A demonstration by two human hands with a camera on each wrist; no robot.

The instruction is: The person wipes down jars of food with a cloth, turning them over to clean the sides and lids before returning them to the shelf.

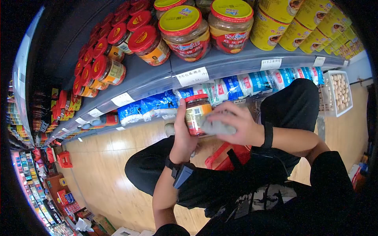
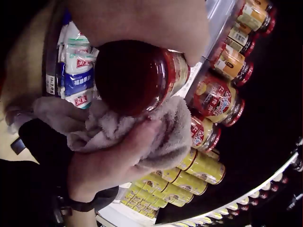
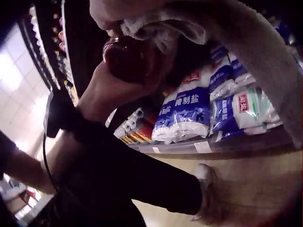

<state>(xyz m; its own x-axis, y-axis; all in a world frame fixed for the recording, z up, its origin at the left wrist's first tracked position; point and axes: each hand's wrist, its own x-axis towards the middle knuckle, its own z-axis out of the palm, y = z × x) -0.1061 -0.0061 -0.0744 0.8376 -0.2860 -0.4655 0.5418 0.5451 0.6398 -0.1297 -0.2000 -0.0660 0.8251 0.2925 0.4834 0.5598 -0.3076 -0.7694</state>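
My left hand (image 1: 182,137) grips a red-lidded glass jar (image 1: 193,116) with a yellow-orange label, thumb along its side. In the left wrist view the dark base of the jar (image 2: 130,78) faces the camera. A grey cloth (image 1: 217,125) is bunched in my right hand (image 1: 247,128), whose fingers press it to the side of the jar. The cloth (image 2: 173,135) wraps partly round the jar's lower edge in the left wrist view. From the right wrist, a loose length of the cloth (image 3: 255,42) hangs across the view.
Above, a shelf (image 1: 236,63) bears red-lidded jars (image 1: 106,70), larger yellow-lidded jars (image 1: 185,33) and yellow cans (image 1: 271,27). Bagged salt (image 1: 232,86) lies on the lower shelf. A white basket of eggs (image 1: 336,92) stands at right. A red object (image 1: 222,157) is between my legs.
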